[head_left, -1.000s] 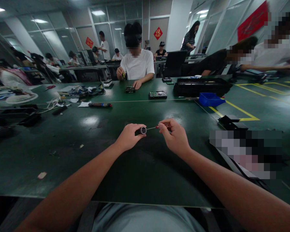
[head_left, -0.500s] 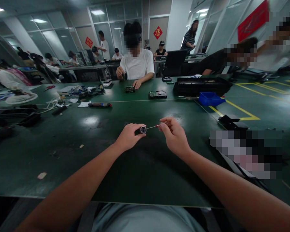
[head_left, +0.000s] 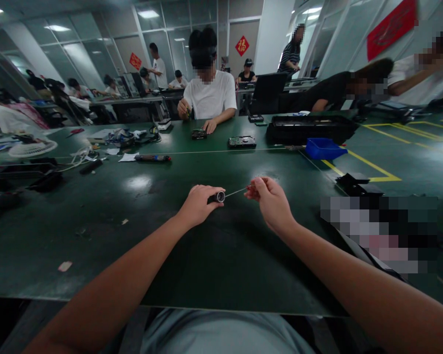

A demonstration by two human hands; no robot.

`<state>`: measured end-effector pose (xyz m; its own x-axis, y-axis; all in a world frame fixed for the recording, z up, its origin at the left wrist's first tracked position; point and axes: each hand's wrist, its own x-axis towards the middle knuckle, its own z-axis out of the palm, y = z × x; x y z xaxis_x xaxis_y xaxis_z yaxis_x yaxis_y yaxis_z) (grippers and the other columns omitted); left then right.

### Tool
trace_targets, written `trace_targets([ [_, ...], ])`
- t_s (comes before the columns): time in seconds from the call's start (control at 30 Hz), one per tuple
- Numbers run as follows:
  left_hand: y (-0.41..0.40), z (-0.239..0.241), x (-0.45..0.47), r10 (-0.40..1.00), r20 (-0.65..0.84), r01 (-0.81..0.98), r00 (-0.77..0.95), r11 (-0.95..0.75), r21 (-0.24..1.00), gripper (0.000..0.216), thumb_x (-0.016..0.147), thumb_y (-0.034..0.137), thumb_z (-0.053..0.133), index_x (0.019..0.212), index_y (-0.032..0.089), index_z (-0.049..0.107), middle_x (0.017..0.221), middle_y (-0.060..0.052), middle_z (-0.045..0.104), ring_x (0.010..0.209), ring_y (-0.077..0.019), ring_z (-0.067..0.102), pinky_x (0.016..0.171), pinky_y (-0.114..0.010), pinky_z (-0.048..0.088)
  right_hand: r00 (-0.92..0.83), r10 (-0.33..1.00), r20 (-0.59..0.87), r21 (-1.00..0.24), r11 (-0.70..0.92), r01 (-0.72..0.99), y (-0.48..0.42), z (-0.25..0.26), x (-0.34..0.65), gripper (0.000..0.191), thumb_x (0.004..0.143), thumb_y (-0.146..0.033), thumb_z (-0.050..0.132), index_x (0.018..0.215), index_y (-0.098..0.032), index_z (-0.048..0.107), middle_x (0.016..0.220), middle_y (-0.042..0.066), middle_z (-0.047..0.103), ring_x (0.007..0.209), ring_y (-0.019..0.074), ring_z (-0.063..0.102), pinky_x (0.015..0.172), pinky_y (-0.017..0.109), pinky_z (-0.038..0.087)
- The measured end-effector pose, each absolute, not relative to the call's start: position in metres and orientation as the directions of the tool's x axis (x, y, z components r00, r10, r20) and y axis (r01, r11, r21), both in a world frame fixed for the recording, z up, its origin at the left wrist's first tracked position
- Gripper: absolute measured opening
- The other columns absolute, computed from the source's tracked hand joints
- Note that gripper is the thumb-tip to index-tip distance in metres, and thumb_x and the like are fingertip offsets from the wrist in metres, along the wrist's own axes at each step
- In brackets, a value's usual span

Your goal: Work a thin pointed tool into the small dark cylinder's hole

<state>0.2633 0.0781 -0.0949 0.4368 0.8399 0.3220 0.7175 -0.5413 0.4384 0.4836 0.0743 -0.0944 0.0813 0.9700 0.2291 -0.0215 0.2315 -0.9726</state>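
Note:
My left hand (head_left: 198, 205) is closed around a short black cylinder (head_left: 220, 196) with a silver ring at its open round end, which faces me and slightly right. In my right hand (head_left: 275, 200) is a screwdriver (head_left: 237, 192), pinched by the handle, which the fingers mostly cover. Its thin metal shaft points left, and the tip is at the cylinder's side near the ringed end. Whether the tip touches cannot be made out. Both hands are above the green tabletop (head_left: 192, 275).
Beyond my hands lie a pen-shaped electric screwdriver (head_left: 153, 158) and a hard drive (head_left: 242, 142). To the right are a blue bin (head_left: 325, 148), a long black case (head_left: 312, 130) and black parts (head_left: 358, 184). Across the table a person in a white shirt (head_left: 210, 96) handles another drive.
My right hand has turned and its fingers have shifted on the screwdriver, covering the red part near the shaft. The cylinder has tilted slightly in my left hand.

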Motion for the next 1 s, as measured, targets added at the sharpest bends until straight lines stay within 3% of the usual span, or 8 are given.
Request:
trace_targets([
  [0.33, 0.075, -0.095, 0.264, 0.834, 0.335, 0.704, 0.437, -0.55, 0.449, 0.036, 0.089, 0.032, 0.07, 0.124, 0.027, 0.065, 0.121, -0.004, 0.07, 0.112, -0.024, 0.061, 0.102, -0.045, 0.04, 0.022, 0.925, 0.379, -0.917, 0.372, 0.145, 0.062, -0.088, 0.481, 0.024, 0.096, -0.044, 0.052, 0.097, -0.021, 0.059, 0.085, 0.005, 0.069, 0.075, 0.0187, 0.067, 0.073, 0.037, 0.053],
  [0.57, 0.072, -0.095, 0.266, 0.868, 0.303, 0.71, 0.393, -0.496, 0.5, 0.037, 0.088, 0.031, 0.071, 0.124, 0.026, 0.066, 0.123, -0.004, 0.07, 0.114, -0.0249, 0.06, 0.105, -0.046, 0.039, -0.052, 0.863, 0.502, -0.721, 0.452, 0.525, 0.049, -0.072, 0.485, 0.027, 0.088, -0.045, 0.064, 0.073, -0.023, 0.059, 0.062, 0.0, 0.064, 0.057, 0.0154, 0.058, 0.056, 0.029, 0.042],
  [0.77, 0.072, -0.097, 0.266, 0.861, 0.317, 0.692, 0.397, -0.508, 0.513, 0.036, 0.088, 0.03, 0.072, 0.123, 0.025, 0.066, 0.121, -0.003, 0.071, 0.111, -0.0247, 0.062, 0.102, -0.045, 0.04, -0.211, 0.789, 0.577, -0.628, 0.594, 0.503, 0.046, -0.072, 0.483, 0.009, 0.091, -0.025, 0.053, 0.095, -0.02, 0.06, 0.084, 0.005, 0.07, 0.077, 0.0185, 0.067, 0.07, 0.031, 0.049],
  [0.93, 0.073, -0.098, 0.266, 0.851, 0.321, 0.681, 0.416, -0.526, 0.509, 0.035, 0.088, 0.03, 0.071, 0.122, 0.025, 0.067, 0.12, -0.003, 0.071, 0.109, -0.0249, 0.062, 0.099, -0.044, 0.041, -0.222, 0.824, 0.521, -0.609, 0.541, 0.58, 0.045, -0.068, 0.483, 0.027, 0.099, -0.038, 0.046, 0.089, -0.02, 0.064, 0.063, 0.0, 0.062, 0.057, 0.0158, 0.06, 0.056, 0.029, 0.041],
  [1.0, 0.072, -0.097, 0.266, 0.852, 0.323, 0.679, 0.413, -0.524, 0.514, 0.034, 0.088, 0.03, 0.071, 0.122, 0.025, 0.067, 0.12, -0.003, 0.071, 0.109, -0.0252, 0.062, 0.098, -0.044, 0.042, -0.206, 0.824, 0.527, -0.603, 0.534, 0.594, 0.045, -0.068, 0.482, 0.028, 0.1, -0.037, 0.044, 0.093, -0.02, 0.065, 0.065, 0.001, 0.065, 0.055, 0.0153, 0.059, 0.055, 0.029, 0.039],
])
